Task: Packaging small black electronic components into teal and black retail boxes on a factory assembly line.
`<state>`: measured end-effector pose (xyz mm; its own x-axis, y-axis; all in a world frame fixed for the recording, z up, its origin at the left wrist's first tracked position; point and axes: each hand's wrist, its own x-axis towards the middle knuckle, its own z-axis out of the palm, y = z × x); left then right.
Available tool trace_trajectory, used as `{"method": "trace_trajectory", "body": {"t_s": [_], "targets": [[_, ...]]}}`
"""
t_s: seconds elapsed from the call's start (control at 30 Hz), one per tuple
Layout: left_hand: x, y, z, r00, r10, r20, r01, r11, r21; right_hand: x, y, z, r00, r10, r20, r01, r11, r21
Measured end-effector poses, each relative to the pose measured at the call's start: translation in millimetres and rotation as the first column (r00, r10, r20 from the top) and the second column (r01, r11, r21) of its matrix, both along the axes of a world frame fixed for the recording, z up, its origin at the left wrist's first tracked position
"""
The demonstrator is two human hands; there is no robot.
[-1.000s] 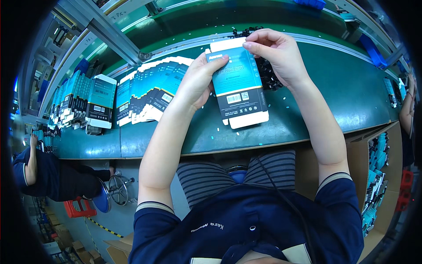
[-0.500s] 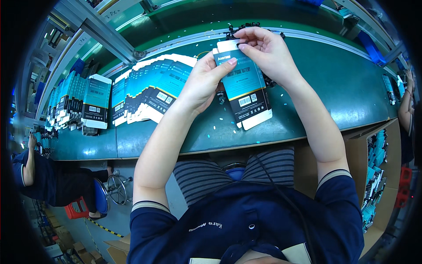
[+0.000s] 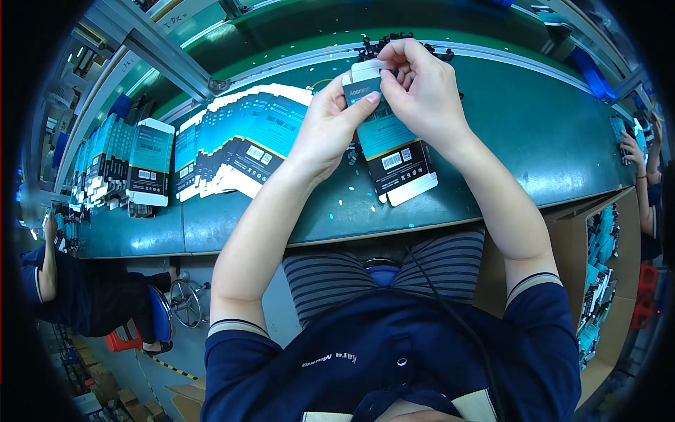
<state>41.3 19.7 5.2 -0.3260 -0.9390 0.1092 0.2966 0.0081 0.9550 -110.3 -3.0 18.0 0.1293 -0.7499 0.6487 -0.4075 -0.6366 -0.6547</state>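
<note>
A flat teal-and-black phone battery carton [image 3: 395, 156] with a white flap at each end is held tilted over the table. My left hand [image 3: 329, 119] grips its upper left side, thumb across the front and fingers behind. At the top right corner, my right hand [image 3: 429, 91] is closed, with thumb and forefinger pinched by the upper flap; whatever lies between those fingertips is hidden. Just behind the right hand is a heap of small black pieces [image 3: 367, 50]. A fanned stack of similar flat cartons [image 3: 264, 133] lies left of my left hand.
More cartons [image 3: 152, 158] stand in a row further left on the green table [image 3: 506, 155]. Small pale bits are scattered around the held carton. A large cardboard box [image 3: 598, 281] of cartons stands at my right. Other people [image 3: 84, 288] sit at both sides.
My right hand has turned and curled further over the carton's top right corner, covering more of it. My left hand keeps its grip. At far right, another person's hands have come further into view.
</note>
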Motion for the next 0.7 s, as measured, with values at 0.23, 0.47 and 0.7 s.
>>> {"method": "trace_trajectory", "body": {"t_s": [0.23, 0.47, 0.7], "targets": [[1.3, 1.5, 5.2, 0.997, -0.027, 0.068, 0.032, 0.997, -0.074, -4.7, -5.5, -3.5, 0.997, -0.059, 0.044, 0.062, 0.996, -0.061], [7.4, 5.8, 15.2, 0.989, 0.023, 0.146, -0.026, 0.999, 0.021, -13.5, -8.3, 7.5, 0.783, 0.269, 0.561, -0.54, 0.741, 0.399], [13.9, -6.2, 6.9, 0.999, 0.011, -0.044, -0.013, 0.999, -0.045, -14.3, -4.6, 8.0, 0.666, 0.316, 0.675, -0.713, 0.535, 0.453]]}}
